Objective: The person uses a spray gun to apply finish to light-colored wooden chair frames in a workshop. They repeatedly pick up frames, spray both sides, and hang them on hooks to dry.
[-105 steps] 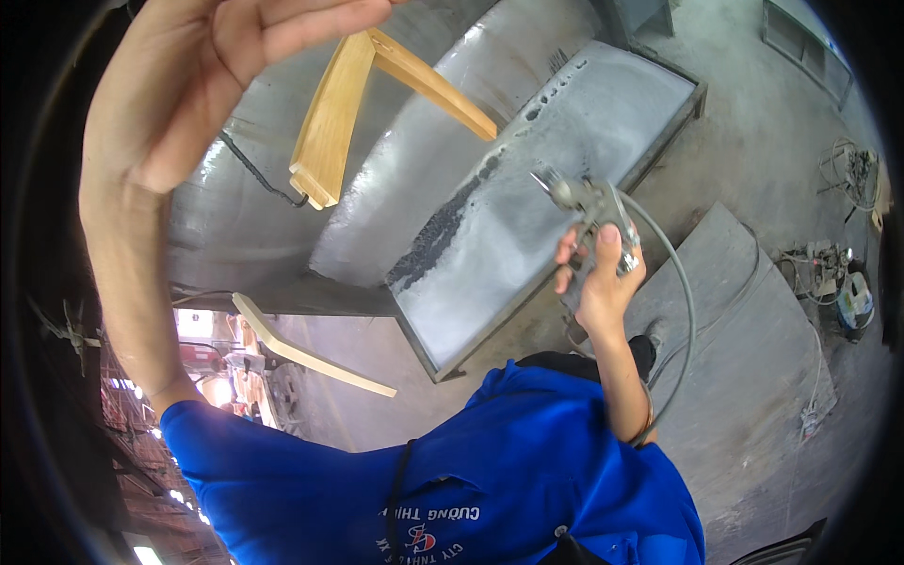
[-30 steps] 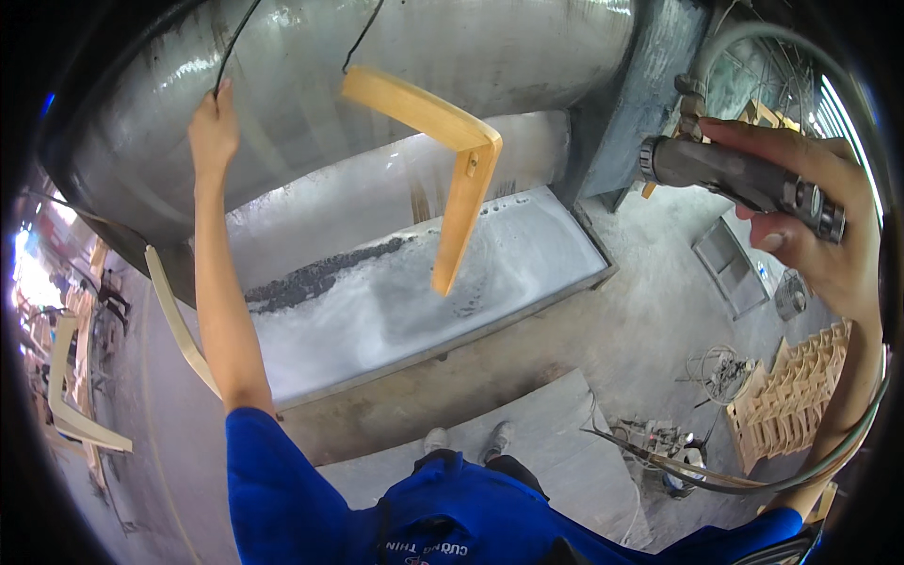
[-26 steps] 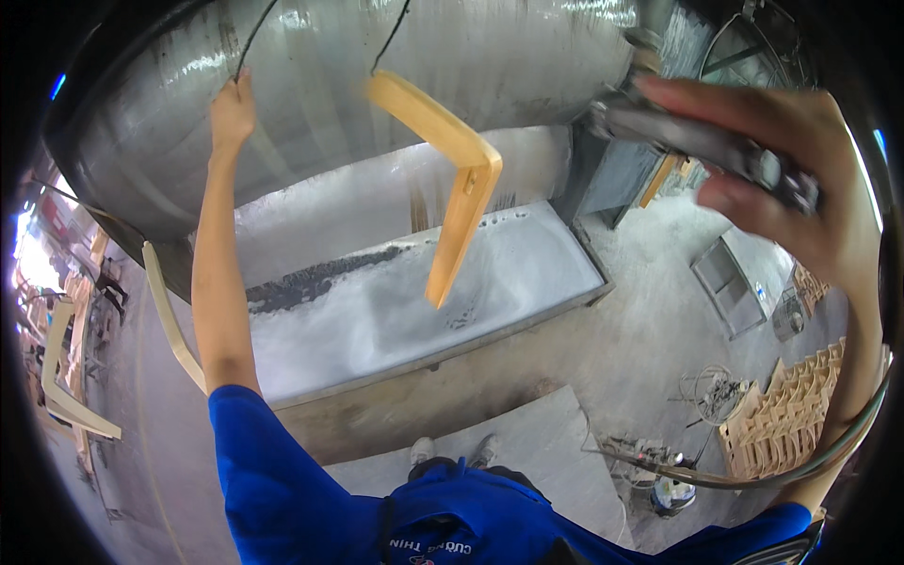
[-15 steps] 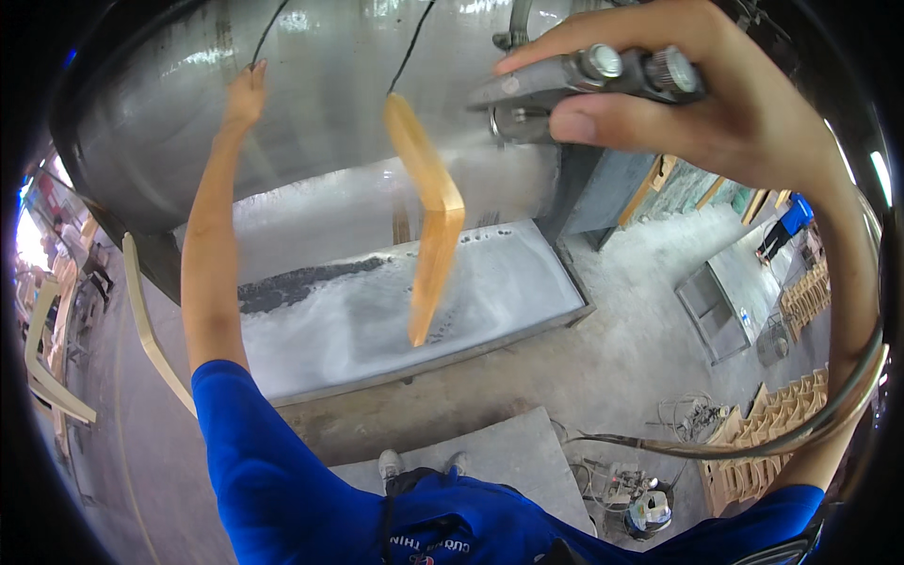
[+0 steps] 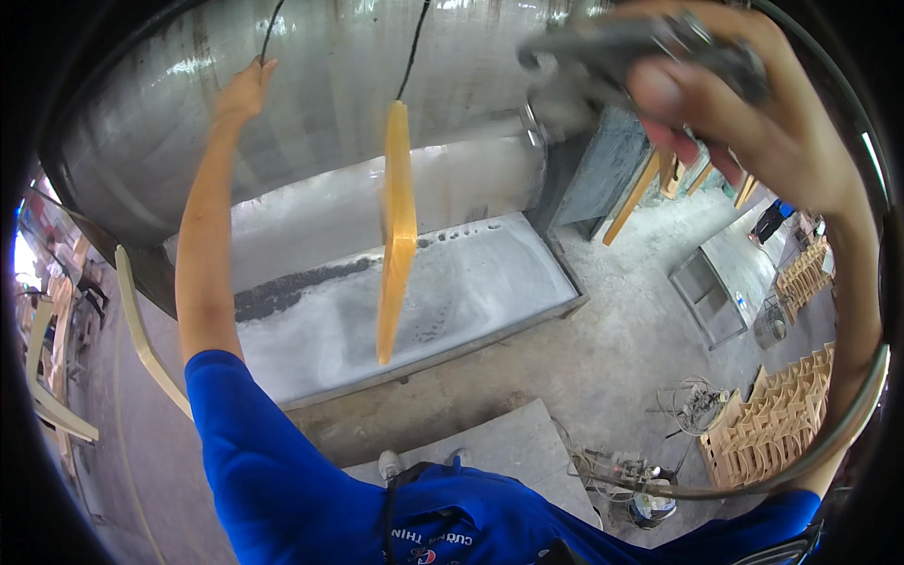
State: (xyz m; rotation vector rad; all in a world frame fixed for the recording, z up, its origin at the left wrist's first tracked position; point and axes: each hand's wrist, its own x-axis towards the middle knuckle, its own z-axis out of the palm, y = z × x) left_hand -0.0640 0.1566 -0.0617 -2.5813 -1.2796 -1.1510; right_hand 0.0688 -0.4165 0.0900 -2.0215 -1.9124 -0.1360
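Note:
My left hand point(image 5: 245, 91) is raised at the upper left, its fingers closed on a thin dark cord point(image 5: 272, 30) that runs up out of view. An angled, yellowish-brown wooden piece point(image 5: 399, 226) hangs from a second dark cord point(image 5: 411, 52) near the middle, touched by neither hand. At the upper right, my right hand point(image 5: 739, 104) is wrapped round a dark metal spray gun point(image 5: 603, 47). Motion blurs the gun, and its nozzle end points left, above and to the right of the wooden piece.
Behind stands a grey metal booth wall point(image 5: 320, 104) over a shallow trough point(image 5: 527, 282) of whitish liquid. Pale bent wooden parts point(image 5: 146, 334) hang at left. A hose point(image 5: 753, 485) loops round my right arm. Stacked wooden parts point(image 5: 767, 419), a metal table point(image 5: 720, 292) and pump gear point(image 5: 640, 471) stand at right.
The hanging wooden piece has turned and now shows a narrower side. My right hand has moved right with the spray gun. The left hand has barely moved.

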